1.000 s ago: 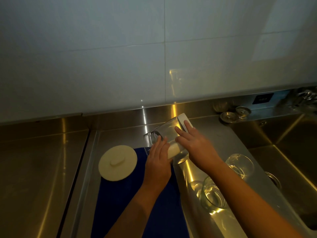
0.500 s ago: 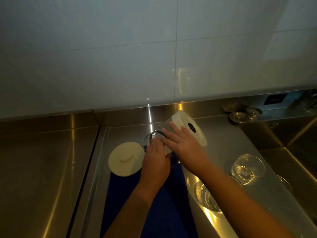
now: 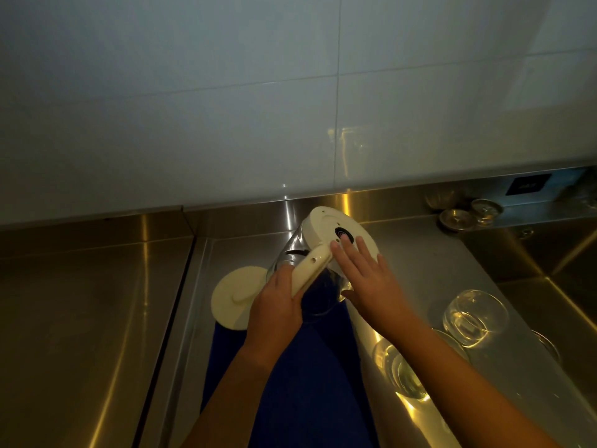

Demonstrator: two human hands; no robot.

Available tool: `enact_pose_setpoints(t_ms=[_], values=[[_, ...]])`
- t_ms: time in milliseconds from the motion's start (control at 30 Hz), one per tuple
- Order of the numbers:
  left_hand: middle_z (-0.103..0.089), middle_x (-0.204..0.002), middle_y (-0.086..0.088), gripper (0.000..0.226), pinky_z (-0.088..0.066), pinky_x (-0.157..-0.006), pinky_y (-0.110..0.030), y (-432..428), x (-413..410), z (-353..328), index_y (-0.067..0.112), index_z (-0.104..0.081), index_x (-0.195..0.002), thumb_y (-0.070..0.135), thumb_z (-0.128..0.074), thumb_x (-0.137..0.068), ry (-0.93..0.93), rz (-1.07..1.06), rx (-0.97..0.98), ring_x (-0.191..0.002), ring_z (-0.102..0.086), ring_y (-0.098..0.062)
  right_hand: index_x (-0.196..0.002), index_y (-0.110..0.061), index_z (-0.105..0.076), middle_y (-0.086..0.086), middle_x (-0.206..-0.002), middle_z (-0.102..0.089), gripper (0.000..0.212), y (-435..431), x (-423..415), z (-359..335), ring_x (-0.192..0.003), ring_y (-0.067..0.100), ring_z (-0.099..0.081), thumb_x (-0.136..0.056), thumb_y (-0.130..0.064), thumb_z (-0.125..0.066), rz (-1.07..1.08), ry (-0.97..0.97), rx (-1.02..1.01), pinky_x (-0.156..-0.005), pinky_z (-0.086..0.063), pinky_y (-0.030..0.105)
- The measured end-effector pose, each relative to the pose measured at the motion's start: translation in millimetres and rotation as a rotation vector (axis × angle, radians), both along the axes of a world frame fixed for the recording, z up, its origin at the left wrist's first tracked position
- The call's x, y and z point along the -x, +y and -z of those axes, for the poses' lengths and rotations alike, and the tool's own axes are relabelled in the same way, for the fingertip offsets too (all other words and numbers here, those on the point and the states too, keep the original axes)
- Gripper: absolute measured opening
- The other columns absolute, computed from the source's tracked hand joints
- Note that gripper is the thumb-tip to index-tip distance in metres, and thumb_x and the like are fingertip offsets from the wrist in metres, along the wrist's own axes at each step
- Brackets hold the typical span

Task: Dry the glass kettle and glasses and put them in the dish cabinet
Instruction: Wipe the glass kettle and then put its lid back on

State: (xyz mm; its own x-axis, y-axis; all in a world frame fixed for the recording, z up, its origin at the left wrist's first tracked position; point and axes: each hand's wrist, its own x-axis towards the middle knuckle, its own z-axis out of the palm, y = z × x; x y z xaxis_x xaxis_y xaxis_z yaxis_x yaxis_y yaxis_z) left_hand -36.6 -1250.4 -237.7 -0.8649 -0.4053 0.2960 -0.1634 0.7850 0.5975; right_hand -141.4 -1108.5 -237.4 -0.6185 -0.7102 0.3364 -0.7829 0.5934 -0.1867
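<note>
holding the kettle (image 3: 326, 231) tipped base-up over the cloth (image 3: 290, 383), left hand (image 3: 277, 305) wrapped round its handle, right hand (image 3: 368, 279) flat on the base, fingers straight. i'd grip firm, let it drain, then wipe; wet glass likely slips.

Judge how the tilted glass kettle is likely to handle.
Probably fragile: the glass kettle has a clear glass wall. Likely unbalanced with its base raised; the left hand grips the handle, the right hand rests flat on the base.
</note>
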Motion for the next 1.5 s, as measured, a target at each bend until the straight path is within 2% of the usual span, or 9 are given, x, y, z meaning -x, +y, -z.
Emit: enact_pose_setpoints(t_ms=[133,267,467,567,700,867,1100,1267,1500], values=[[-0.056,-0.094,-0.001,0.026,-0.041,-0.057,-0.017,-2.6,8.0,-8.3,0.013,-0.048,-0.111,0.006,-0.056,-0.087,-0.115,-0.011,-0.078,-0.079,-0.052,-0.011,-0.14,-0.028,0.005,0.007,-0.155,-0.009,0.091,7.0,2.2,-2.1,-0.141,0.029,-0.002,-0.083,-0.015,-0.065,-0.033,-0.165,-0.029,-0.111,-0.017,0.054],[-0.051,-0.086,0.009,0.026,-0.032,-0.051,-0.012,1.3,14.7,-13.1,0.022,-0.047,-0.11,0.011,-0.056,-0.088,-0.09,0.004,-0.114,-0.07,-0.048,-0.001,-0.137,-0.026,0.007,0.005,-0.156,-0.007,0.087,6.5,2.2,-6.7,-0.143,0.031,-0.004,-0.085,-0.014,-0.062,-0.015,-0.223,-0.012,-0.112,-0.021,0.053],[-0.047,-0.087,0.02,0.042,-0.038,-0.061,-0.003,0.8,16.8,-16.6,0.029,-0.045,-0.118,0.009,-0.062,-0.085,-0.023,0.041,-0.218,-0.074,-0.046,0.006,-0.137,-0.029,0.005,0.001,-0.155,-0.01,0.088,7.6,2.0,-11.1,-0.142,0.029,-0.007,-0.084,-0.002,-0.06,-0.054,-0.241,0.002,-0.11,-0.026,0.054],[-0.052,-0.094,0.015,0.043,-0.041,-0.062,-0.006,-3.9,16.0,-14.6,0.03,-0.048,-0.116,0.007,-0.064,-0.083,0.005,0.037,-0.286,-0.079,-0.051,0.002,-0.137,-0.028,0.002,0.002,-0.154,-0.013,0.085,6.4,1.2,-18.5,-0.142,0.03,-0.009,-0.084,0.002,-0.057,-0.083,-0.22,0.0,-0.108,-0.029,0.056],[-0.055,-0.094,0.013,0.034,-0.041,-0.064,-0.002,-7.6,17.0,-5.2,0.021,-0.053,-0.111,0.005,-0.064,-0.083,0.047,-0.001,-0.424,-0.081,-0.051,0.005,-0.143,-0.028,0.009,-0.004,-0.156,0.004,0.079,3.2,3.2,-29.5,-0.143,0.025,0.007,-0.091,0.0,-0.045,-0.088,-0.161,-0.14,-0.114,-0.016,0.049],[-0.057,-0.093,0.009,0.03,-0.045,-0.065,-0.013,-8.8,17.7,17.3,0.018,-0.053,-0.107,0.005,-0.065,-0.082,0.063,-0.028,-0.576,-0.085,-0.055,-0.005,-0.146,-0.027,0.008,-0.005,-0.156,0.01,0.075,-2.0,3.9,-30.8,-0.142,0.024,0.012,-0.094,-0.005,-0.042,-0.092,-0.141,-0.256,-0.113,-0.006,0.05],[-0.059,-0.098,0.0,0.028,-0.047,-0.072,-0.023,-24.6,18.3,33.2,0.026,-0.053,-0.101,0.007,-0.064,-0.084,0.031,0.019,-0.726,-0.088,-0.057,-0.013,-0.147,-0.023,-0.007,-0.002,-0.156,-0.003,0.074,-9.7,8.7,-13.9,-0.143,0.028,0.002,-0.091,-0.005,-0.051,-0.101,-0.095,-0.195,-0.112,-0.008,0.055],[-0.059,-0.095,0.001,0.026,-0.045,-0.067,-0.018,-38.5,17.6,35.5,0.026,-0.053,-0.098,0.005,-0.061,-0.085,-0.024,0.045,-0.766,-0.084,-0.056,-0.01,-0.127,-0.009,-0.053,0.011,-0.131,-0.054,0.079,-11.1,13.0,2.6,-0.119,0.042,-0.049,-0.055,-0.01,-0.086,-0.103,0.054,-0.087,-0.079,-0.041,0.068],[-0.06,-0.101,-0.005,0.029,-0.046,-0.069,-0.023,-57.3,7.9,38.9,0.022,-0.054,-0.104,0.0,-0.059,-0.085,-0.04,0.019,-0.847,-0.088,-0.057,-0.016,-0.125,-0.009,-0.056,0.012,-0.129,-0.056,0.078,-18.6,6.5,4.3,-0.116,0.042,-0.051,-0.054,-0.015,-0.087,-0.145,0.101,-0.038,-0.079,-0.042,0.066]])
